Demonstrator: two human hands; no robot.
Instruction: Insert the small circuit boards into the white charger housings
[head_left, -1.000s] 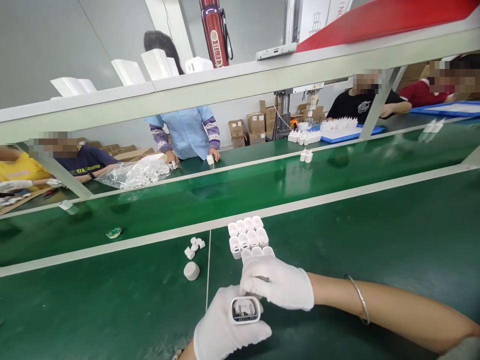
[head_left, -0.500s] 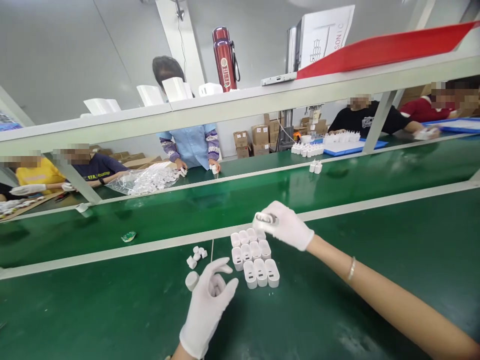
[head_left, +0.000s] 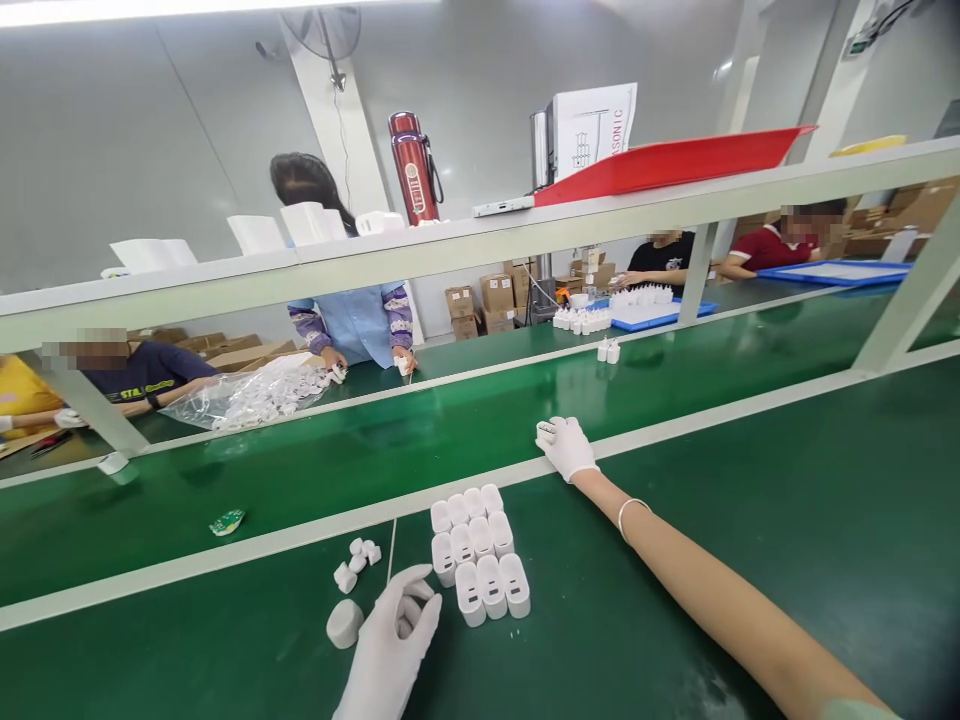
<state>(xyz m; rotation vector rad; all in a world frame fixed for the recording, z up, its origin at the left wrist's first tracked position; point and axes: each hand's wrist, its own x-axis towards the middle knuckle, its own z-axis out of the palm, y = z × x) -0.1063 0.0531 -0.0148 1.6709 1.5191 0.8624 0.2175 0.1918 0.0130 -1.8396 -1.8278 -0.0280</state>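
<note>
My left hand (head_left: 391, 640), in a white glove, is curled with its thumb and fingers apart and nothing visible between them. It rests between a white round roll (head_left: 345, 624) and rows of white oval housings (head_left: 491, 585) standing open end up. Beyond the roll lie several small white pieces (head_left: 358, 562). My right hand (head_left: 568, 447), also gloved, reaches past the housings to the pale strip along the belt. Its fingers are bent round a small white part (head_left: 547, 428), mostly hidden by them.
A green belt (head_left: 337, 450) runs across, bearing a small green packet (head_left: 227, 522) and two white parts (head_left: 608, 350). Above is a shelf (head_left: 450, 240) with a red flask (head_left: 414, 170) and red tray (head_left: 675, 165). Several people sit or stand beyond, one near a bag of white parts (head_left: 262, 395).
My right hand has moved from above the back row of housings out to the belt's edge. The view has shifted, while my left hand stays beside the housings.
</note>
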